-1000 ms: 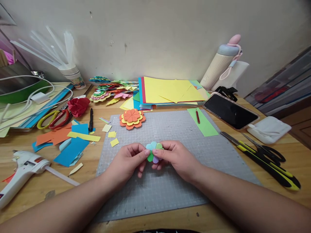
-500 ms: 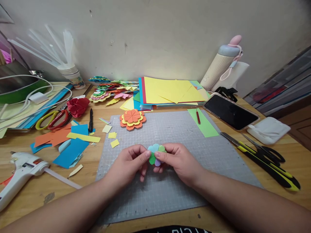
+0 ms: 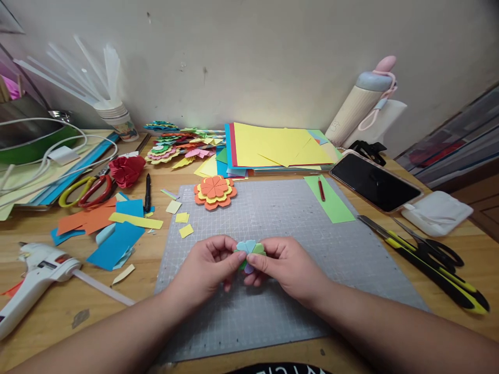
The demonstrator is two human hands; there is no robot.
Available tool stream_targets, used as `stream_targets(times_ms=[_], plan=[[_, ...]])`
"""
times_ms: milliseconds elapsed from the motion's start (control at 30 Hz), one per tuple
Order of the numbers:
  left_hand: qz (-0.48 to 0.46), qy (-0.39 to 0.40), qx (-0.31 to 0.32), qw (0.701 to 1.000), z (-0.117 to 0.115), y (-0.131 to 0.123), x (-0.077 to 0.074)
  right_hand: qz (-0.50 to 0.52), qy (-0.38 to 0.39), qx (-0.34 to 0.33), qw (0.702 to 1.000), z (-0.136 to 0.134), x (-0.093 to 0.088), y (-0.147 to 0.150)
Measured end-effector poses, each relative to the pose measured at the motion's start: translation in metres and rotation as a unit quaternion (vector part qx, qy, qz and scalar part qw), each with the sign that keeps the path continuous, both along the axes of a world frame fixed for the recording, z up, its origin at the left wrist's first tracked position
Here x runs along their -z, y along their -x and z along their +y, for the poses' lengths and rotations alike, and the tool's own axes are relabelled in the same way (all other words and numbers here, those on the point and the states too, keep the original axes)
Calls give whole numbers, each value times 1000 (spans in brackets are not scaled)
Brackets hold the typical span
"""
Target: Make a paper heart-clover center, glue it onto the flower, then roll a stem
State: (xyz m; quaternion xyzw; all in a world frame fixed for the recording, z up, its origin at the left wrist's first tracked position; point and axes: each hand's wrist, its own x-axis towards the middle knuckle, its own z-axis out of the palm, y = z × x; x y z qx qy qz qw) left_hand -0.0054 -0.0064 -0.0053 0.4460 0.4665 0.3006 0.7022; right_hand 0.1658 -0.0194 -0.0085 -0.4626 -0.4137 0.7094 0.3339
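A small paper flower (image 3: 249,248) with light blue, green and purple petals is pinched between both hands, just above the grey cutting mat (image 3: 288,306). My left hand (image 3: 216,262) grips its left side, thumb on top and fingers underneath. On the other side my right hand (image 3: 278,262) holds it the same way, with the thumb over the middle. The thumbs cover part of the lower petals. Farther back on the mat lies a layered orange and yellow paper flower (image 3: 215,192). Small yellow paper squares (image 3: 182,217) lie to its lower left.
At left are a hot glue gun (image 3: 47,270), blue paper scraps (image 3: 117,246), red-and-yellow-handled scissors (image 3: 95,191) and a black pen (image 3: 147,192). A paper stack (image 3: 280,145) lies by the wall. To the right are a red pencil (image 3: 322,189), phone (image 3: 376,182), utility knife (image 3: 432,275) and black scissors (image 3: 438,249).
Both thumbs have moved in closer over the small flower, and it now looks tipped, with less of its lower petals showing. The rest of the scene has shifted slightly with the camera.
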Motion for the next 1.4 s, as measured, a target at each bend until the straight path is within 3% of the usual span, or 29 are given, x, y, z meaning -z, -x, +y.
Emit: stream_targets(times_ms=[167, 367, 633, 1033, 1267, 1400], plan=[[32, -5, -16, 999, -3, 0, -5, 16, 27, -26, 999, 1, 2, 2], [3, 11, -34, 999, -1, 6, 0, 95, 35, -72, 992, 2, 2, 0], [-4, 11, -8, 1000, 2, 9, 0, 41, 67, -52, 996, 2, 0, 1], [65, -33, -22, 997, 0, 11, -3, -1, 26, -44, 999, 0, -1, 3], [113, -135, 7, 984, 1, 10, -3, -29, 17, -45, 998, 0, 0, 3], [195, -314, 29, 929, -2, 13, -5, -72, -47, -61, 994, -2, 0, 0]])
